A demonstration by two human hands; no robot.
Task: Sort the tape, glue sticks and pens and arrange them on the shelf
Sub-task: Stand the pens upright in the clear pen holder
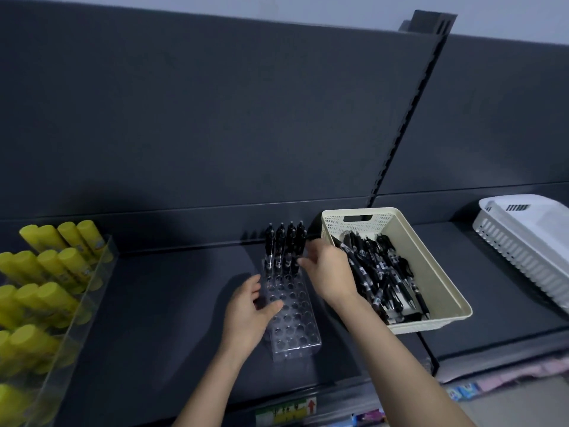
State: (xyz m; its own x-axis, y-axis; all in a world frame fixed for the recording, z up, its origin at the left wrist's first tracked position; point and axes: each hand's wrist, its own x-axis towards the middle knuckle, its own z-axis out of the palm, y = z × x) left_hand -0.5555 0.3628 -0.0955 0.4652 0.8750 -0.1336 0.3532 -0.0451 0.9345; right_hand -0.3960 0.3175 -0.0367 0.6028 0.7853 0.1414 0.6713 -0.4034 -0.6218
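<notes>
Well left of the clear rack [292,315], yellow glue sticks [46,272] already stacked in a clear bin [92,300]. At the rack's left edge, left hand [249,309] loosely spread, touching as if to steady. In the rack's far rows, a few pens [284,245] standing; most holes unfilled. Beside those, right hand [329,272] reaching; whether pinching a pen, cannot tell. Just right of the rack, cream basket [437,269] with many loose pens [378,272] left to place. No tape in view.

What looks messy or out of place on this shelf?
The black pens lie in a crisscross heap in the cream basket, while only a few stand upright in the clear holder. The white basket at the far right seems to lie upside down. Nothing looks spilled or broken.
</notes>
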